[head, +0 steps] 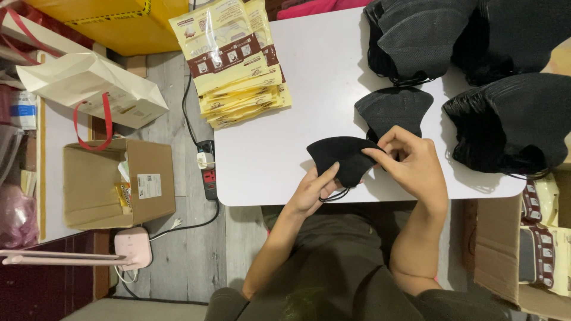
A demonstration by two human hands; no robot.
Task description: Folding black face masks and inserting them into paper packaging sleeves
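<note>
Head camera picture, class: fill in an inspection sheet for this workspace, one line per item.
Surface: white table, bare in the middle.
Job's things: one folded black mask held over the near edge; another black mask lying flat behind it.
Clutter: stacks of black masks; pile of yellow packets.
Hands: left hand and right hand both pinch the held mask.
Cables: power strip with black cord on the floor.
Surroundings: open cardboard box, white paper bag, pink lamp base.
</note>
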